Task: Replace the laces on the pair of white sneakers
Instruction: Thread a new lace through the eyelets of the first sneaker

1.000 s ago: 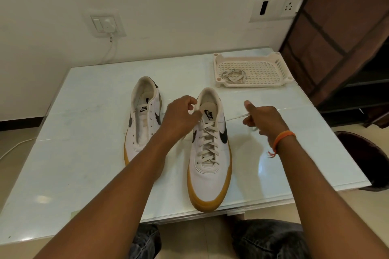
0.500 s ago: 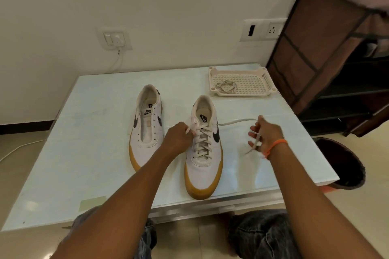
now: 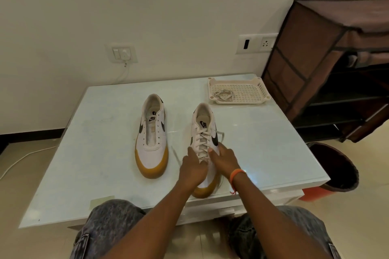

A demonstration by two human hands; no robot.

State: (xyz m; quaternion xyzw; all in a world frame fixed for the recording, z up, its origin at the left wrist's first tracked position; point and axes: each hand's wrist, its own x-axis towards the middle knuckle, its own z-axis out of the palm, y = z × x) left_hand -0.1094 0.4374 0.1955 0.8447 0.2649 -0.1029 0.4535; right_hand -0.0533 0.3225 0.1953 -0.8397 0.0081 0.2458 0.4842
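Two white sneakers with gum soles and black logos stand on the pale table [image 3: 101,153]. The left sneaker [image 3: 152,136] has empty eyelets and no lace. The right sneaker [image 3: 203,132] is laced with a white lace [image 3: 203,143]; loose lace ends trail to both sides of it. My left hand [image 3: 192,169] and my right hand [image 3: 224,159] rest on the front of the right sneaker, fingers at the lower lacing, covering its toe. Whether they pinch the lace is hidden.
A perforated cream tray [image 3: 250,90] at the table's back right holds a coiled old lace [image 3: 224,95]. A brown fabric shoe rack [image 3: 328,69] stands at the right, a dark bin [image 3: 334,168] on the floor beside the table. My knees are at the front edge.
Both hands let go of the lace ends they held out sideways and came down onto the front of the right sneaker. The view pulled back and up.
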